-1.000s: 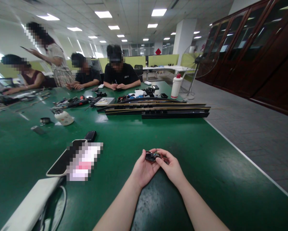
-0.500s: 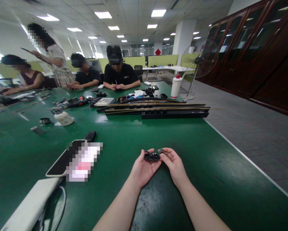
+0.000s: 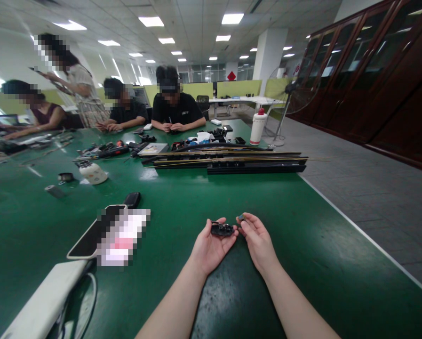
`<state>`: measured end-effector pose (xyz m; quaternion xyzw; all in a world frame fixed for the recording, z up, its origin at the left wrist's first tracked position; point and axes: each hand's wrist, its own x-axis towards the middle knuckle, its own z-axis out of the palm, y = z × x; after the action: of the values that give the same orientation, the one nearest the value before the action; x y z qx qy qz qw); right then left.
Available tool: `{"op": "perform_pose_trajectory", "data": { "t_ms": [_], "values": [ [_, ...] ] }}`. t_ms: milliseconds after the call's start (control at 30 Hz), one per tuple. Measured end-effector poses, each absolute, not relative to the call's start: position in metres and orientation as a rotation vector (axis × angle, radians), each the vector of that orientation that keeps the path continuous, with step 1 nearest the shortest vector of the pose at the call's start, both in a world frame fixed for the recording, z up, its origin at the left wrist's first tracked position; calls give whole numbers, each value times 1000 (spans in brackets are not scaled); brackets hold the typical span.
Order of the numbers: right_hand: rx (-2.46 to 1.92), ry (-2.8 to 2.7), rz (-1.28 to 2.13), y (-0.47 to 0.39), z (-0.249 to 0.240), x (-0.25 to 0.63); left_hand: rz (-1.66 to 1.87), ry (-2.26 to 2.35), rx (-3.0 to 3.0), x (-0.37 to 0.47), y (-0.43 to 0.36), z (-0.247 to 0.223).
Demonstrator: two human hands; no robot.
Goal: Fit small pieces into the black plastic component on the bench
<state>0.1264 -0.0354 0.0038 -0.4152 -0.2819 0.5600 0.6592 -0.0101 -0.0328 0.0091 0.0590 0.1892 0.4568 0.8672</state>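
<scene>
My left hand (image 3: 211,245) is turned palm up above the green table (image 3: 182,202), its thumb and fingers closed around a small black oblong device (image 3: 221,229) with an uneven, part-open top. Just to the right, my right hand (image 3: 257,238) pinches a tiny bluish-grey piece (image 3: 241,217) between thumb and fingertips. That piece is too small to name. A narrow gap lies between the right fingertips and the black device.
Long black rails (image 3: 256,165) with thin rods lie across the table ahead. To the left are a phone (image 3: 94,235), a white box-like object (image 3: 44,301) with a cable and a white jar (image 3: 93,173). A white bottle (image 3: 258,127) stands far right. Several people sit or stand beyond.
My right hand has drawn slightly right, away from the black device, with the small piece in its fingertips. The left hand has stayed almost still. The standing person's arms have shifted.
</scene>
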Motion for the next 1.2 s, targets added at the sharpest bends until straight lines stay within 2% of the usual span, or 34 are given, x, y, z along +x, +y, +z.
{"op": "perform_pose_trajectory", "data": {
  "t_ms": [1200],
  "values": [
    [-917, -489, 1332, -35, 6, 129, 960, 369, 136, -12, -33, 7]
  ]
}}
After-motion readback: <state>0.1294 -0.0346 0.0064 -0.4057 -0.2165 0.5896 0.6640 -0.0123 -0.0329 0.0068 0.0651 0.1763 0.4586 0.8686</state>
